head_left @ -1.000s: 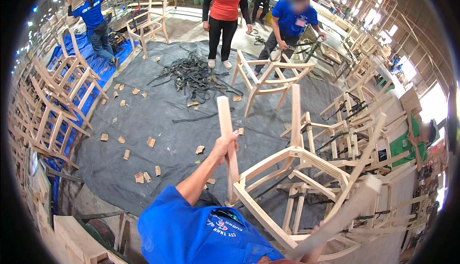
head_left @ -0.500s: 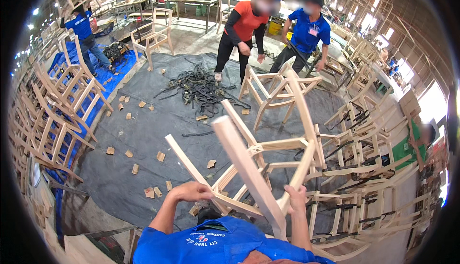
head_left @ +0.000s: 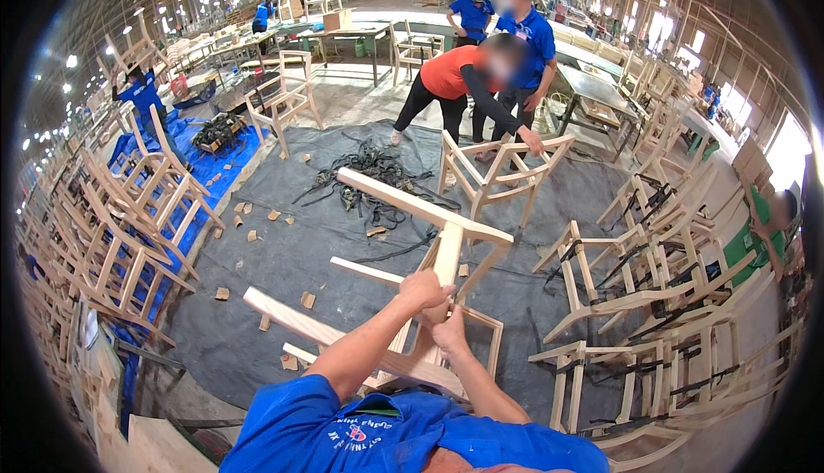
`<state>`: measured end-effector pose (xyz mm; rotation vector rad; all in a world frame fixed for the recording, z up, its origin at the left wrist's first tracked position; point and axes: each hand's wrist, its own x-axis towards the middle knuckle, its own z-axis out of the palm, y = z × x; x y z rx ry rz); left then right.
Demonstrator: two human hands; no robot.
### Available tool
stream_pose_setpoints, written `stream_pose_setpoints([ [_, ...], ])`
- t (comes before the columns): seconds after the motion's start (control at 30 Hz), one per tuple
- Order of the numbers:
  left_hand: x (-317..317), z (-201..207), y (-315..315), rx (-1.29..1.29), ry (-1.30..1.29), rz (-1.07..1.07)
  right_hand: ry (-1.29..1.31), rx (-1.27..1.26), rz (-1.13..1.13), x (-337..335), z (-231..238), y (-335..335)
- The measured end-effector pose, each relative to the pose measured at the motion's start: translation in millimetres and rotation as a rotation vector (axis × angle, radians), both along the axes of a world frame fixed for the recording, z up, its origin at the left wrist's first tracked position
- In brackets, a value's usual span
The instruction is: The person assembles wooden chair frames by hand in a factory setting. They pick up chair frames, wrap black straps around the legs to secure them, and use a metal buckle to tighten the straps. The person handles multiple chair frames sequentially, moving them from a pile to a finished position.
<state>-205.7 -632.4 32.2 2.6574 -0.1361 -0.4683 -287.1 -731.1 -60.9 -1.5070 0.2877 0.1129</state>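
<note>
Left hand (head_left: 423, 291) now beside right hand (head_left: 449, 336) on turned chair frame (head_left: 448, 254)

- I hold a pale bare-wood, open-sided chair frame (head_left: 448, 254) tilted in front of me.
- Its two long square-edged bars (head_left: 390, 194) slant down rightward.
- I grip the broad crosspiece (head_left: 446, 263) between them.

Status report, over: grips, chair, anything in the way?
Left grip, right grip: both closed on chair. Chair tilted. Beyond it: strap heap on mat, another chair.
</note>
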Motion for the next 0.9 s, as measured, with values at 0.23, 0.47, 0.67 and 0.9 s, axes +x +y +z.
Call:
stream_pose_setpoints([
  [0.23,18,-110,-22,-0.850,0.413,0.561,-0.091,-0.381,0.240,-27,22,-35],
  [0.47,2,-97,-14,-0.899,0.483,0.617,0.293,-0.324,0.284,-95,-2,-210],
  [0.67,8,-70,10,-0.908,0.529,0.738,0.716,-0.991,0.993,-230,-72,-316],
  [0.9,18,-68,16,-0.945,0.630,0.602,0.712,0.675,-0.704,-248,-200,-286],
])
